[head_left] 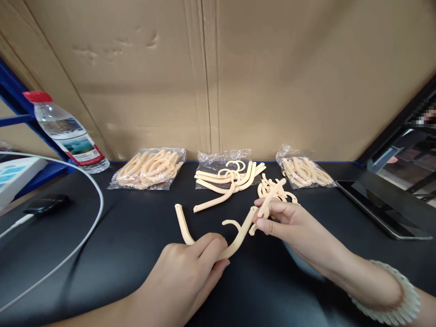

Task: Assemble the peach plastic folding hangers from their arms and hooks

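My left hand (197, 263) is closed around the middle of a cream plastic folding hanger (240, 236), whose two arms stick out to either side and whose small curved hook points up. In the fingers of my right hand (282, 218) is a slim cream hanger piece (272, 196), pinched beside the end of the hanger's right arm. Whether the two parts touch is hard to tell. Behind them lie loose hanger arms (214, 200) partly on a clear plastic bag (223, 156). A small pile of curved hanger pieces (272, 184) sits just behind my right hand.
Bagged hanger parts lie at the back left (150, 168) and back right (306, 172) of the black table (119, 272). A water bottle (68, 134) leans at left, near a white cable (98, 195) and a black device (46, 203). A tablet (378, 209) lies at right. Cardboard (272, 81) stands behind.
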The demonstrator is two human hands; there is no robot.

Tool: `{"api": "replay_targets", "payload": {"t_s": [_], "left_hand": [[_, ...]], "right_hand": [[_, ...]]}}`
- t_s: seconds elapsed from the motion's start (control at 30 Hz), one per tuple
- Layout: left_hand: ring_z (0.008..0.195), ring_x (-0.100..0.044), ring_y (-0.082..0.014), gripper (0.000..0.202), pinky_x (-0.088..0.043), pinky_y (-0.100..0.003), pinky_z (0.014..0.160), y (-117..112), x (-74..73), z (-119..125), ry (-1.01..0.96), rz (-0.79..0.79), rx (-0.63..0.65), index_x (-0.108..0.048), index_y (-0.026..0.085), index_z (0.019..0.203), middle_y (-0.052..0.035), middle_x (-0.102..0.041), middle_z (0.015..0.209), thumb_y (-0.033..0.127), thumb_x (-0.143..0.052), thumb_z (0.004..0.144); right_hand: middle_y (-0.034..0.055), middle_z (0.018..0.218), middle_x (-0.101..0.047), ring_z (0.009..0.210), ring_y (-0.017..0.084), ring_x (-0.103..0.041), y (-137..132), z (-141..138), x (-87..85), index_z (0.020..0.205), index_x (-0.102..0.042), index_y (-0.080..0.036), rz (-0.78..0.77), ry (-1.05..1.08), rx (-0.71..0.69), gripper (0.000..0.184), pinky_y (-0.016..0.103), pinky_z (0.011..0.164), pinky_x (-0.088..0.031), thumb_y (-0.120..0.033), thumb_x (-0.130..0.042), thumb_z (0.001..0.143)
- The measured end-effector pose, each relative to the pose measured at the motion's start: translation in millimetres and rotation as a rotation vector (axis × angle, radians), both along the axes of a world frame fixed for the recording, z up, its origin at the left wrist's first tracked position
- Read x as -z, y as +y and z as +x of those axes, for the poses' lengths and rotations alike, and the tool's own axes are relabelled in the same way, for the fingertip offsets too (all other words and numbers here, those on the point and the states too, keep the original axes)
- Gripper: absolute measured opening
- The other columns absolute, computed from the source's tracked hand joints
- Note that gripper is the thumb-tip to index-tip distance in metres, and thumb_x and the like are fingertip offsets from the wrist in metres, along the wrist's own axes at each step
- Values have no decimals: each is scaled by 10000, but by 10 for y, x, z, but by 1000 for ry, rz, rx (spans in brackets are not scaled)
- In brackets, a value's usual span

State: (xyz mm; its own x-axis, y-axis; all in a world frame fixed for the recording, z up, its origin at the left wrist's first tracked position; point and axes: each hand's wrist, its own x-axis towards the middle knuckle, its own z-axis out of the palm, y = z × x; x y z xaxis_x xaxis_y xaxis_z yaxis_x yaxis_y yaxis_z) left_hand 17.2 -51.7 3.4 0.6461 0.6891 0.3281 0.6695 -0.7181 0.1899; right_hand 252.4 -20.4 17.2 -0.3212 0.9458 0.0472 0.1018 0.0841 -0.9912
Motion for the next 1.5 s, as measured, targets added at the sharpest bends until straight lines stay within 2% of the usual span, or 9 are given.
{"api": "replay_targets", "payload": {"t_s": [0.2, 0.4, 0.6, 0.7, 0.83, 0.93, 1.0, 1.2, 1.5], "left_hand": [[579, -658, -158, 117, -491, -232, 483, 23, 0, 33, 40, -38, -9, -571, 203, 939, -8, -644, 822, 162, -462, 931], [684, -665, -143, 189, -539, -240, 561, 69, 19, 33, -117, -75, -18, -543, 235, 1072, -15, -626, 986, 133, -485, 924], [709, -609, -69, 412, -546, -187, 591, 42, 49, 48, -421, -117, -70, -473, 245, 1228, -74, -478, 1239, 73, -539, 860], [681, -583, -72, 309, -516, -179, 576, -19, -16, 74, -572, -91, 18, -529, 208, 1108, -49, -559, 1049, 53, -544, 841], [563, -554, -76, 40, -476, -187, 513, -53, -106, 130, -595, -646, 123, -602, 169, 866, 1, -607, 759, 152, -599, 830], [656, -633, -123, 342, -528, -221, 506, 19, -99, 173, -802, -1181, 74, -596, 171, 1080, -80, -629, 1009, 297, -693, 778], [689, -656, -146, 475, -543, -230, 520, 80, -77, 194, -978, -1308, 26, -592, 172, 1137, -79, -639, 992, 347, -755, 727], [534, -610, -102, 251, -508, -199, 539, 85, -45, 234, -1009, -1285, -143, -719, 112, 795, -26, -666, 607, 318, -815, 690], [572, -599, -72, 297, -488, -164, 550, 151, -138, 190, -1363, -1077, -295, -687, 116, 700, -23, -675, 729, 395, -774, 749]], "right_hand": [[72, 763, -659, 918, 228, -586, -53, -85, 63, 734, -734, -218, -163, 156, -60, 110, 183, 421, -400, -323, -760, 754], [54, 948, -694, 625, 92, -607, -48, -101, 13, 694, -741, -186, -117, 185, 7, 106, 214, 568, -545, -272, -773, 749], [37, 898, -672, 595, 76, -587, 14, -25, -5, 760, -748, -191, -34, 234, 130, 119, 205, 561, -514, -306, -778, 760], [13, 811, -645, 580, 68, -546, 44, 29, -27, 795, -740, -202, 5, 272, 193, 116, 192, 537, -472, -312, -769, 774], [3, 796, -619, 579, 74, -510, 77, 78, -82, 810, -714, -217, 107, 295, 246, 97, 200, 509, -418, -312, -736, 809], [13, 903, -628, 556, 72, -496, 73, 91, -128, 819, -688, -228, 197, 256, 188, 72, 229, 499, -397, -293, -691, 850], [12, 904, -625, 538, 72, -489, 52, 77, -148, 813, -674, -228, 234, 213, 117, 70, 241, 498, -393, -271, -666, 868], [30, 869, -652, 513, 79, -498, -52, -60, -150, 794, -663, -213, 198, 120, 0, 99, 252, 488, -418, -264, -644, 877], [49, 949, -662, 584, 91, -558, -41, -91, -39, 771, -725, -209, 107, 280, 151, 67, 259, 535, -471, -268, -748, 791]]}}
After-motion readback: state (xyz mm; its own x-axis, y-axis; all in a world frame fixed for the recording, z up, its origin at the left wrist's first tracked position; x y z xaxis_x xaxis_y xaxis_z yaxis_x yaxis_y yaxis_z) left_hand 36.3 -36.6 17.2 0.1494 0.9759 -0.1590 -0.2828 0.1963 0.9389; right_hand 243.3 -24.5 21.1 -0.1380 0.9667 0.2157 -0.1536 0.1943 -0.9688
